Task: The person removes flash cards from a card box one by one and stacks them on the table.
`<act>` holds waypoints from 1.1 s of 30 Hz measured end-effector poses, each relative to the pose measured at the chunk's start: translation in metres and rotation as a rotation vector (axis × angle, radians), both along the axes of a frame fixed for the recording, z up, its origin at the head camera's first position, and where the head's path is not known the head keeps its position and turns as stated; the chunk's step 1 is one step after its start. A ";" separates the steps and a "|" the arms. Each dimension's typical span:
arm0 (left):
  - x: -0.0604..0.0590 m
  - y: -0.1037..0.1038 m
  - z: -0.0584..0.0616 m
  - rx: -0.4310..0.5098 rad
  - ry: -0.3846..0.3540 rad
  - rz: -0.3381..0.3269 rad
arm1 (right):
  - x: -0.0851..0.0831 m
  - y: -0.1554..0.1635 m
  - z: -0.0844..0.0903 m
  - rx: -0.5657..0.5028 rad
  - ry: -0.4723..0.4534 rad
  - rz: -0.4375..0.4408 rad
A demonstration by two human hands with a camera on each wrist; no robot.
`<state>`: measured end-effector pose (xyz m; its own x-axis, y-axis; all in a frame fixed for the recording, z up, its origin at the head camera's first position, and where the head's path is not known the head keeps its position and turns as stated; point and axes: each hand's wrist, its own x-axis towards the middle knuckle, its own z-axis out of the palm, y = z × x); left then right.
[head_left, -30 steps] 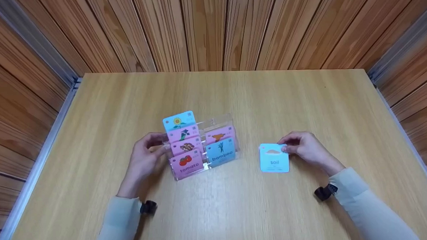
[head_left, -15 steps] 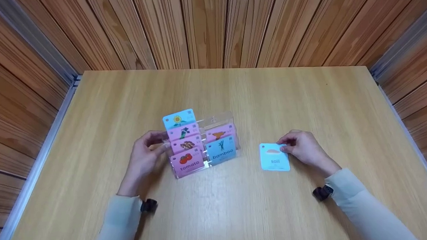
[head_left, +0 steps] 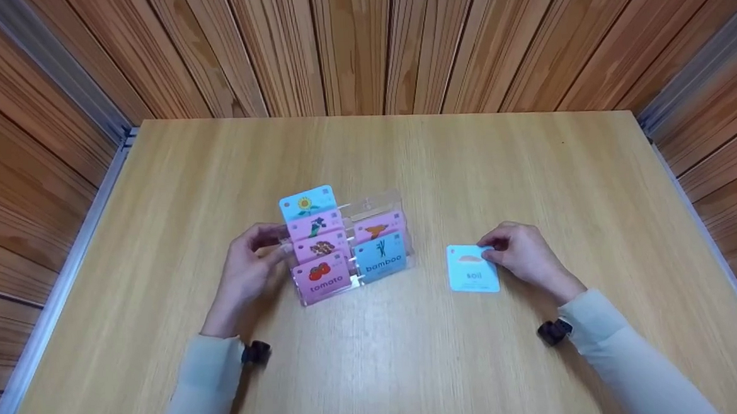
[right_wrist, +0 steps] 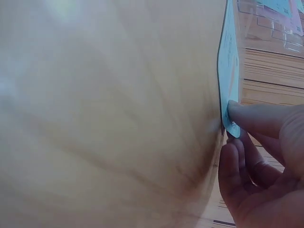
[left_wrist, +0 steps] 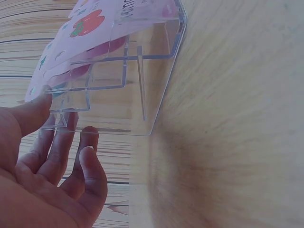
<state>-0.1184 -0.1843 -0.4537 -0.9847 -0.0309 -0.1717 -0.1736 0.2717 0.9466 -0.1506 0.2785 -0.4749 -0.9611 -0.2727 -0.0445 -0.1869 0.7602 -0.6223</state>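
A clear stepped card stand stands left of the table's middle. Picture cards fill most of its steps: a tomato card and a bamboo card in front, pink cards behind, a blue sunflower card at the back left. My left hand holds the stand's left end. In the left wrist view its thumb lies on an upper step, with fingers behind the stand. To the right, my right hand pinches the top right corner of a light blue soil card, close to the tabletop.
The wooden table reaches back to a wood-plank wall. Metal rails run along its sides. A small black camera sits at the right wrist, another black camera at the left.
The soil card has tipped slightly flatter, and my right wrist has shifted a little to the left. My left hand and the stand stay in place.
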 end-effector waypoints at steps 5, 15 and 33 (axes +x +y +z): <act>0.000 0.000 0.000 0.006 -0.006 0.010 | 0.000 -0.001 0.000 0.019 0.031 -0.003; -0.001 -0.001 0.001 0.014 -0.016 0.005 | 0.000 0.000 -0.002 0.015 0.068 0.018; -0.001 0.001 0.001 0.004 -0.023 0.011 | -0.001 0.002 -0.002 -0.086 0.026 -0.003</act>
